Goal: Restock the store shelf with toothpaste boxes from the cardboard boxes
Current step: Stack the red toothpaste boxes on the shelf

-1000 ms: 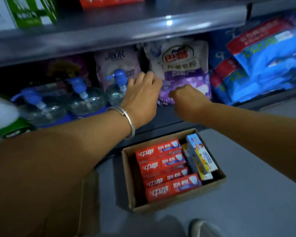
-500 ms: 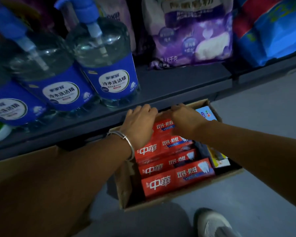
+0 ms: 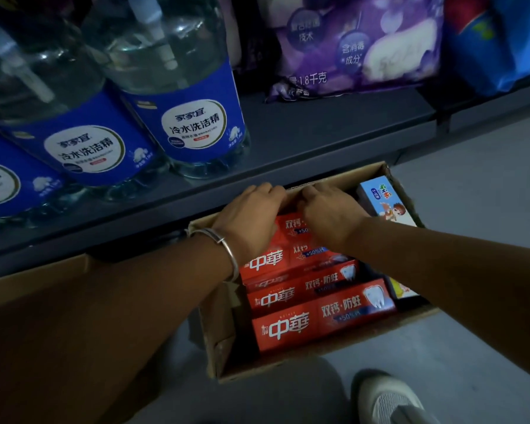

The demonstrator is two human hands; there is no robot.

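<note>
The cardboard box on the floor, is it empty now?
No, the cardboard box holds several red toothpaste boxes stacked flat, plus a light blue box at its right side.

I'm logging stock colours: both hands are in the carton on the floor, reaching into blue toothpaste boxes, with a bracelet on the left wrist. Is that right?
Not quite: the toothpaste boxes under the hands are red, not blue; blue appears only on the single pale box at the carton's right side. The head view shows it. The rest holds: left hand and right hand are in the carton on the floor, bracelet on the left wrist.
</note>
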